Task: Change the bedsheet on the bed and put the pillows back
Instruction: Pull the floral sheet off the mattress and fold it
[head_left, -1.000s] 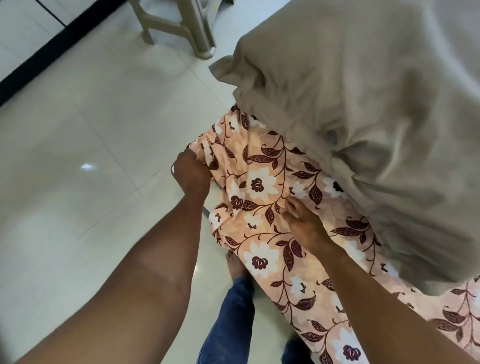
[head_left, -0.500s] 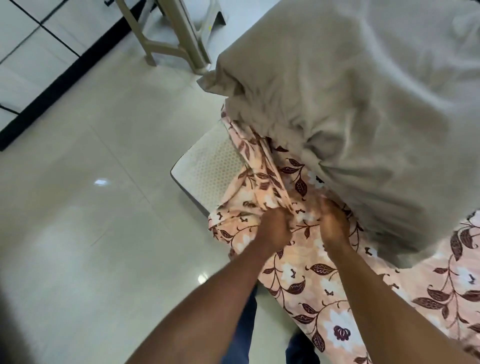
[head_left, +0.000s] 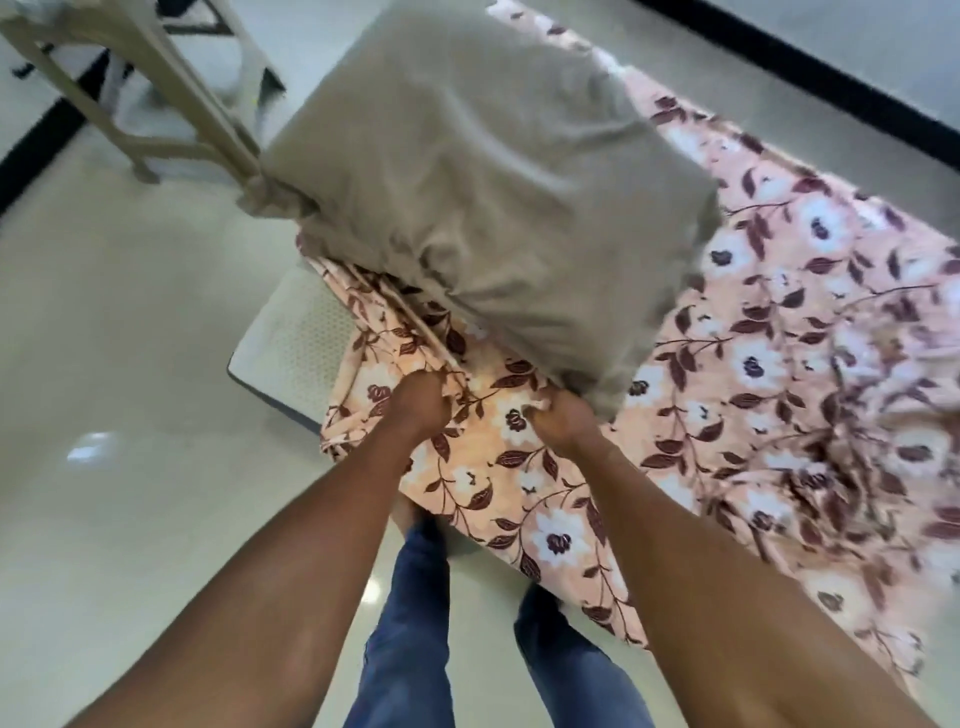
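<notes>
From the head view, the grey pillow (head_left: 493, 182) lies on the floral bedsheet (head_left: 753, 364), which spreads out to the right of the pillow and hangs over the bed's near edge. Just below the pillow's near edge both hands have hold of the cloth. The left hand (head_left: 415, 402) has its fingers curled tight round a gathered bunch of folds, and the right hand (head_left: 561, 421), just beside the pillow's near corner, pinches a fold of the same sheet. To the left of the pillow's near end, one corner of the mattress (head_left: 296, 343) is bare, with the sheet rucked up beside it and no longer over it. A pale chair (head_left: 171, 104) stands on the tiled floor (head_left: 130, 364) beyond the pillow's far left corner. As for progress, the work looks to be at an early stage. Only this one corner is free, the rest of the sheet covers the bed, and the pillow has yet to be lifted clear. No second sheet is in sight, so it cannot be told for certain whether this one is coming off or going on. Stripping, spreading, tucking and replacing the pillows all seem to lie ahead.
</notes>
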